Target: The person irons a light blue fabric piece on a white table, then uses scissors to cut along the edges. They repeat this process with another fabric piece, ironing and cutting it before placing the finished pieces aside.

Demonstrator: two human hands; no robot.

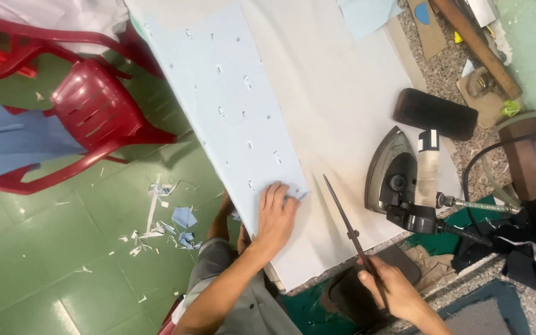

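- The left hand (276, 214) is laid flat, fingers spread, on the near end of a pale blue fabric strip (234, 105) — nothing is grasped in its grip.
- The strip is stretched along the white-covered table (342, 93), small cut slots being seen along it.
- Dark scissors (347, 223) are held in the right hand (392, 288), its grip closed round the handles, blades pointed toward the strip.
- A steam iron (395, 174) is stood just right of the blades.

A dark steam iron (394, 170) is sitting on the white-covered bench (342, 93), just beside a dark brown block (435, 113). A red plastic chair (88, 111) is standing on the green floor (44, 267), where fabric scraps (169, 226) are lying scattered.
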